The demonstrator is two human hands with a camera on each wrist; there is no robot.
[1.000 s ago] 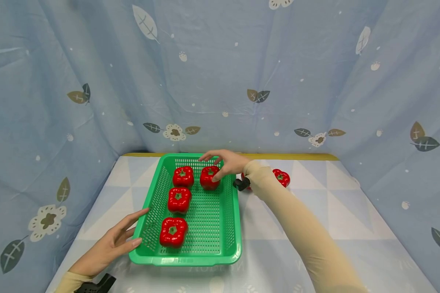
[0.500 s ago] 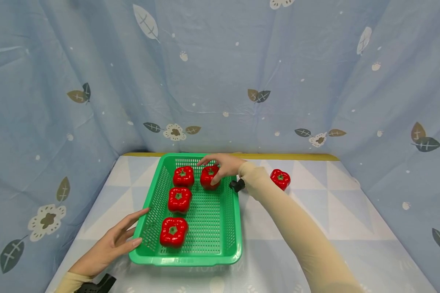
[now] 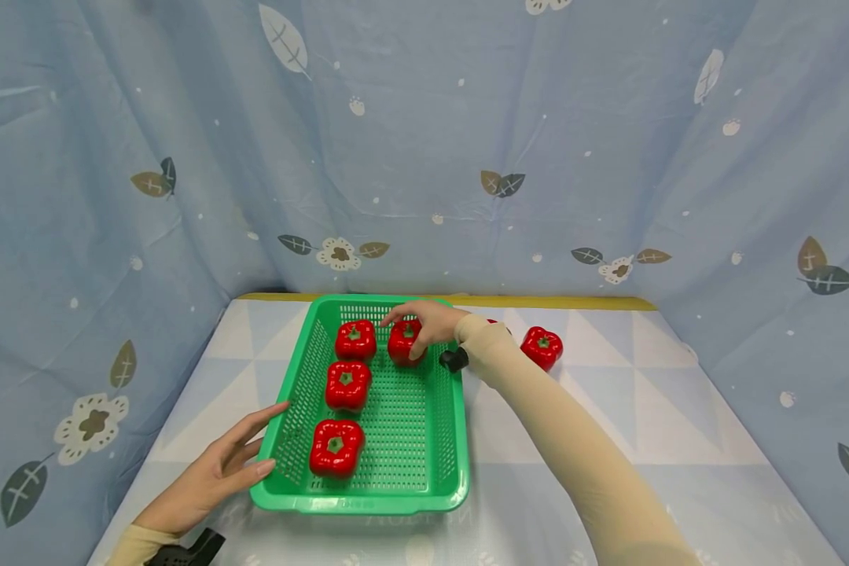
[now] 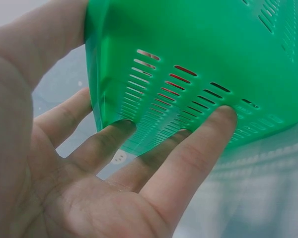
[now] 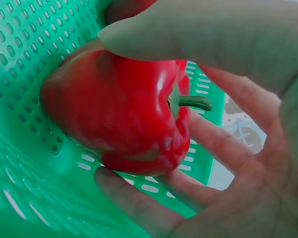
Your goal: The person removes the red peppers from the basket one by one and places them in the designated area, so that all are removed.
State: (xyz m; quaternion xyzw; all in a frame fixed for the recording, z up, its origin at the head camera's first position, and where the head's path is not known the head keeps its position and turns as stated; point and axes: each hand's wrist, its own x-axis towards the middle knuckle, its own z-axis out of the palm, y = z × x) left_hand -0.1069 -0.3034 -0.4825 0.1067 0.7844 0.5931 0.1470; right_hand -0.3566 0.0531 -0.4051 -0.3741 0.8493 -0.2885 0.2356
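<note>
A green perforated plastic basket [image 3: 396,440] sits on the table with red bell peppers in it. Three of them, the far pepper [image 3: 356,339], the middle pepper [image 3: 348,385] and the near pepper [image 3: 336,449], form a column on its left. At the far right inside, my right hand [image 3: 431,320] holds another red bell pepper [image 5: 124,106], thumb on one side and fingers round the other; its green stem points toward the palm. My left hand [image 3: 215,468] touches the basket's left outer wall, fingers extended against the slots [image 4: 174,89].
Right of the basket, a red bell pepper [image 3: 542,347] lies on the patterned tablecloth [image 3: 651,393]. Another red pepper [image 3: 491,321] shows only partly behind the right sleeve [image 3: 538,417]. A blue printed curtain [image 3: 424,157] hangs behind and beside the table.
My right hand and sleeve have shifted slightly left and down around the far-right pepper. My left hand, the basket and the other peppers keep their places.
</note>
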